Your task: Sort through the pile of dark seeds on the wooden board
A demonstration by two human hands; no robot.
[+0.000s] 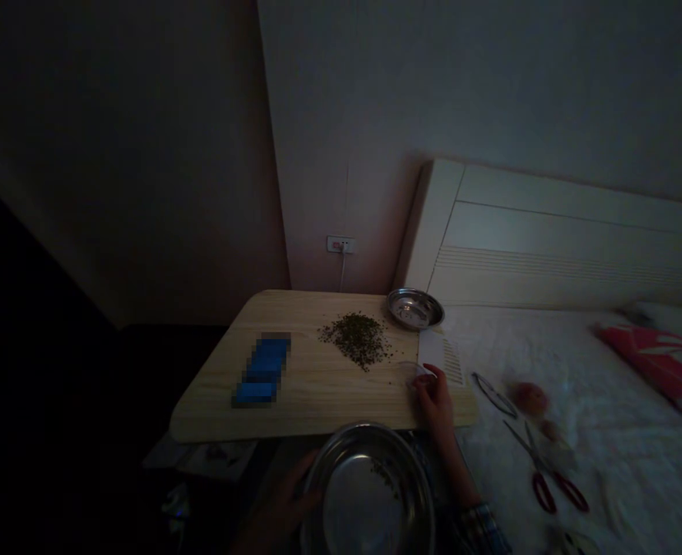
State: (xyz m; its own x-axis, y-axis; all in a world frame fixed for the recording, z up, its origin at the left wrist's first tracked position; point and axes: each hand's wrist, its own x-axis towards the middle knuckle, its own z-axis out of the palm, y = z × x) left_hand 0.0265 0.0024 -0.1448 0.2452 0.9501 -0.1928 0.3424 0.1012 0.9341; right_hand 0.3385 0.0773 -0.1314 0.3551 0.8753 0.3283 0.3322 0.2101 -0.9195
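My left hand (283, 501) holds the rim of a large steel bowl (369, 493) below the near edge of a wooden board table (317, 385); a few dark bits lie inside the bowl. My right hand (433, 401) rests at the table's right end, fingers curled on a small clear cup-like object (413, 372). A pile of small dark green seeds or bits (359, 338) lies spread on the board, left of and beyond my right hand.
A small steel dish (414, 308) sits at the table's far right corner. A blue pixelated patch (263, 371) lies on the left of the board. Red-handled scissors (542, 470), a roundish pink object (529, 397) and a red pillow (658, 358) lie on the white bed.
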